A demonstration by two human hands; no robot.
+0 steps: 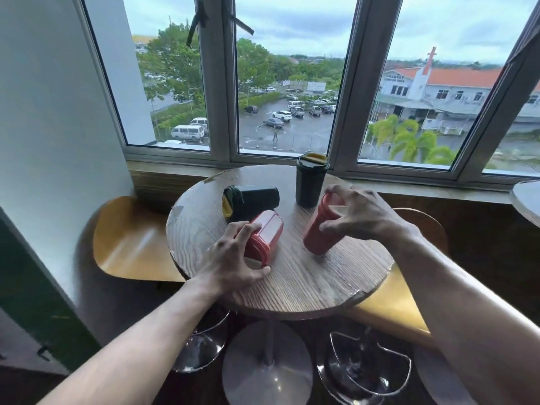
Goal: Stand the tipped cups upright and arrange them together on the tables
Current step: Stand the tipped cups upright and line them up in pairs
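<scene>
On the round wooden table (pixel 306 285) lie and stand several lidded cups. A red cup (pixel 267 232) lies on its side near the middle, and my left hand (pixel 233 258) closes around its lid end. My right hand (pixel 365 214) grips the top of a second red cup (pixel 318 232), which is tilted, its base on the table. A dark green cup with a yellow lid rim (pixel 251 201) lies tipped behind the first red cup. Another dark green cup (pixel 309 179) stands upright near the window.
Two yellow-wood stools (pixel 128 241) (pixel 394 311) flank the table, with chrome bases below. The window sill (pixel 181 171) runs right behind the table. A second round table's edge (pixel 526 200) shows at far right. A white wall (pixel 58 141) stands on the left.
</scene>
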